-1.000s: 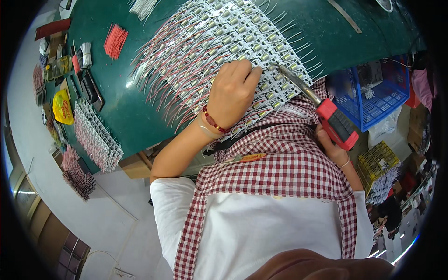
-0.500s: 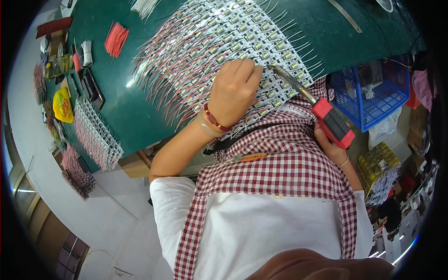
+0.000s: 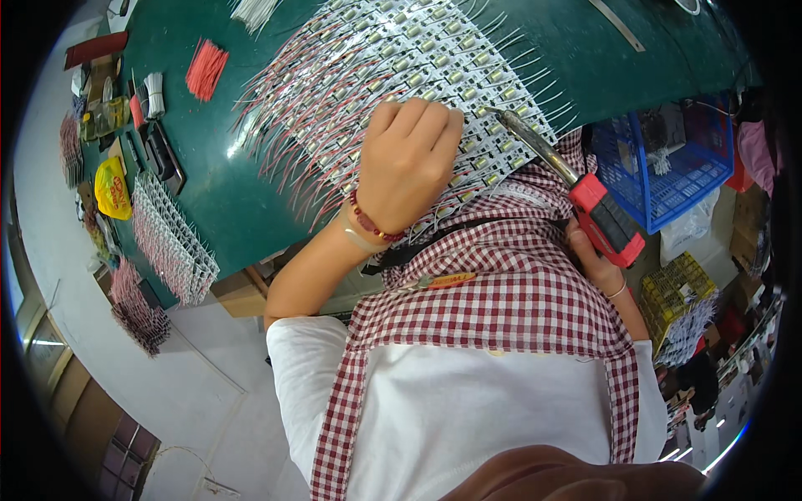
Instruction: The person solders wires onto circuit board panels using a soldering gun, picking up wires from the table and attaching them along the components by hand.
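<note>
A large panel of small white circuit boards (image 3: pixel 405 63) lies on the green table, each bearing yellowish cylindrical parts. Red and white wires fringe its left side; short pale wires stick out on the right. My left hand (image 3: pixel 409 159) is over the panel's near part, fingers curled closed and pointing down. Whatever they pinch is hidden beneath the hand. Held from the right by my right hand (image 3: pixel 591 255), a soldering iron (image 3: pixel 608 219) with a red and black handle slants up and left. Its tip is over the boards, just right of my left hand; contact cannot be made out.
On the green table (image 3: pixel 225 200), red wires (image 3: pixel 206 70) and white wires (image 3: pixel 256 12) lie in bundles at the far left. Another wired board panel (image 3: pixel 171 234) rests at the left edge. A blue crate (image 3: pixel 660 179) and a yellow basket (image 3: pixel 677 301) stand at right.
My left hand has shifted slightly left and its knuckles have turned up. The soldering iron has moved a little to the right, away from the fingers.
</note>
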Motion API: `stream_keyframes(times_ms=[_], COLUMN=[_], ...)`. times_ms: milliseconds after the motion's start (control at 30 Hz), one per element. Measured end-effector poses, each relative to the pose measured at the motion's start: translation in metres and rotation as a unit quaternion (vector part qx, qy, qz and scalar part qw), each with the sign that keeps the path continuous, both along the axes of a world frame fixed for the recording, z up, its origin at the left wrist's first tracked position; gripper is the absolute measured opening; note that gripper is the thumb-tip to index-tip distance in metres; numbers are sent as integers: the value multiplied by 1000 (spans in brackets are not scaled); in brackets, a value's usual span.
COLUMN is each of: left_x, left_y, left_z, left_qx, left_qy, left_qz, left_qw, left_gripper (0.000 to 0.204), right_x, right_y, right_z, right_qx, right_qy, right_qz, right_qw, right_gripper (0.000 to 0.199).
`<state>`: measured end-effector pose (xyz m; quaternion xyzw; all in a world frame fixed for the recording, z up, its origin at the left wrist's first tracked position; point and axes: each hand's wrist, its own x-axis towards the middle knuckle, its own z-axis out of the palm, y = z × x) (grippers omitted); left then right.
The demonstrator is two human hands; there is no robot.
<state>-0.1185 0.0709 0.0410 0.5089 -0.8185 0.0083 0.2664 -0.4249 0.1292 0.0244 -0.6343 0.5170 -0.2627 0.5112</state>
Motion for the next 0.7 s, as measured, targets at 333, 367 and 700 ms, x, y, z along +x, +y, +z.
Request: stream_keyframes(times_ms=[333, 367, 700], left_x=[-11, -11, -12], left_y=[12, 12, 13], left_z=[-19, -20, -20], left_qx=[58, 58, 72], left_qy=[65, 65, 58], left_qz=[-18, -19, -14], left_qw=[996, 996, 996], left_gripper=[24, 24, 21], right_x=[-2, 1, 6], right_y=[-2, -4, -9], right_z=[2, 4, 6], right_qx=[-69, -100, -188], right_qy=[-2, 8, 30], right_qz=[42, 55, 90], right_qw=[997, 993, 978], right_gripper=[16, 16, 16])
